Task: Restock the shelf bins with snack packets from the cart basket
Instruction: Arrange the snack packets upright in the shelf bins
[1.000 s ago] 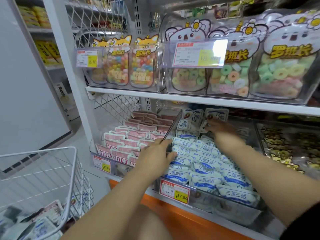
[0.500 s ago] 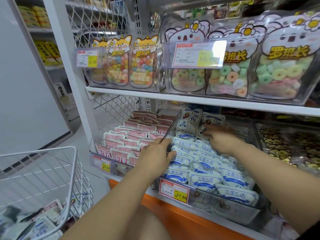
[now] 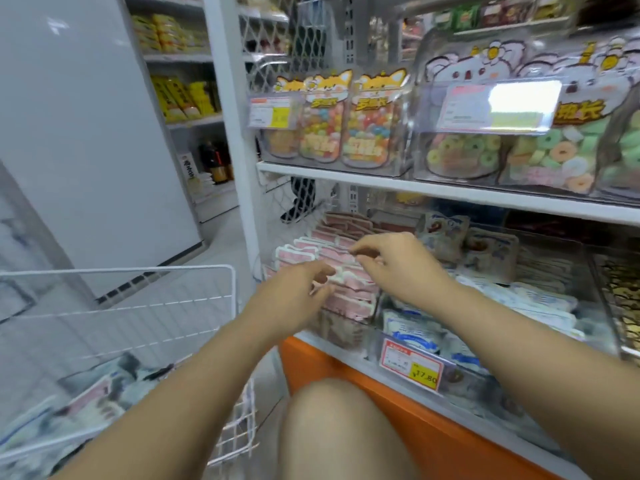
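White shop shelving (image 3: 450,194) fills the right of the frame, and at centre both hands hang over the pink-and-white snack packets (image 3: 349,304) standing in their clear plastic shelf bin (image 3: 337,332). The left hand (image 3: 294,303) and the right hand (image 3: 398,268) have fingers curled down at the packet tops, but blur hides whether either pinches one. It looks like straightening the pink rows; the next move would call for a reach to the white wire cart basket (image 3: 138,270) at lower left, where loose packets (image 3: 93,400) lie.
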